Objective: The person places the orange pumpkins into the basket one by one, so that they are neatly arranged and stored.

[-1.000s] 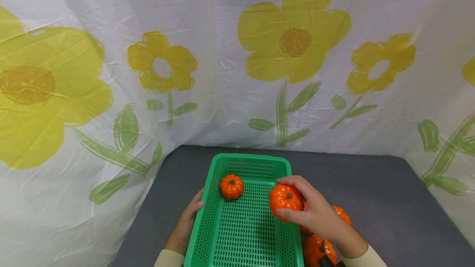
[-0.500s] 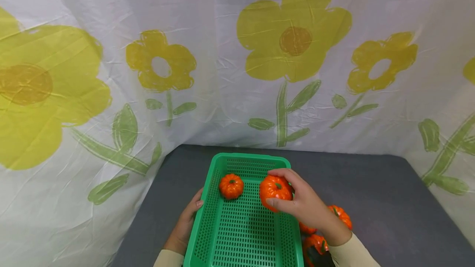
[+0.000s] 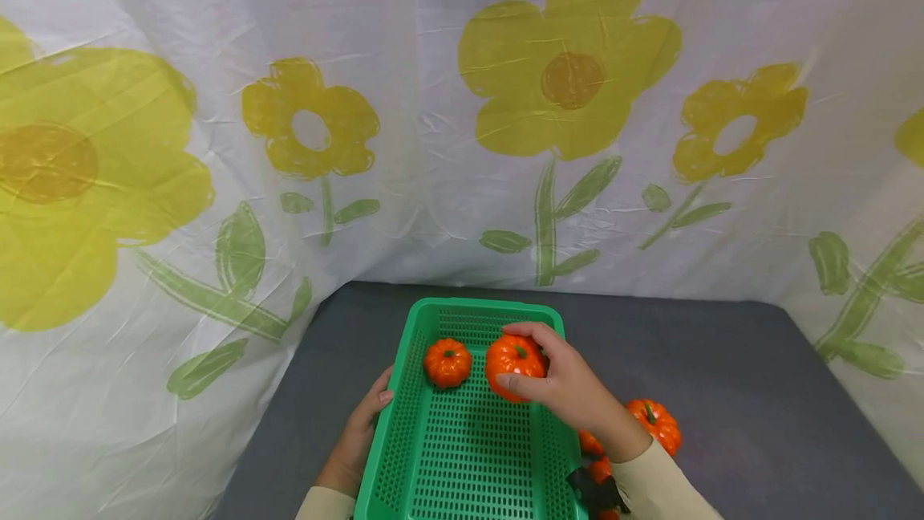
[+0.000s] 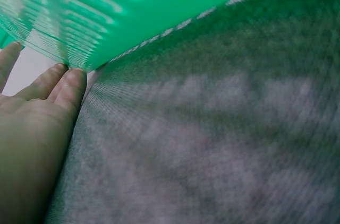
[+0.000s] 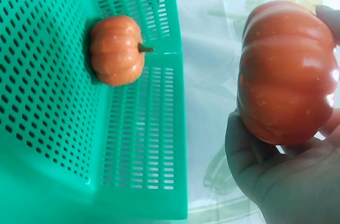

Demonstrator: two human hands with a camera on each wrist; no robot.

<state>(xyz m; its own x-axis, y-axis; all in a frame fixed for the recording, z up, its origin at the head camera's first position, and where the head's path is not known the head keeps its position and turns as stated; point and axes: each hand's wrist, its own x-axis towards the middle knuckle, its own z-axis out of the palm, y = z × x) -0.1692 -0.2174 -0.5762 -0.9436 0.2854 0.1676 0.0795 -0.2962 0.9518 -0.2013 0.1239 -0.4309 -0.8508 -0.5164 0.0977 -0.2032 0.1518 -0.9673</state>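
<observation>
A green perforated plastic basket (image 3: 472, 456) stands on the dark tabletop with one small orange toy pumpkin (image 3: 447, 363) inside, near its far left corner. My right hand (image 3: 566, 379) grips a second, larger-looking orange pumpkin (image 3: 511, 367) by its sides, thumb and fingers spread around it, above the basket. In the right wrist view this held pumpkin (image 5: 287, 72) is level with the rim side, and the other pumpkin (image 5: 117, 50) leans by the basket wall. Against the basket's left outer side rests my left hand (image 3: 361, 428); the left wrist view has its fairly straight fingers (image 4: 69, 88) touching the slotted wall.
More orange pumpkins (image 3: 653, 424) lie on the tabletop right of the basket, partly hidden by my right forearm. A black strap piece (image 3: 597, 492) shows at the right wrist. A white curtain (image 3: 426, 183) with yellow flowers encloses the dark table (image 3: 751, 392).
My right hand has carried its pumpkin left from the basket's right rim to over the interior, close to the pumpkin inside. The left hand and the basket have stayed in place.
</observation>
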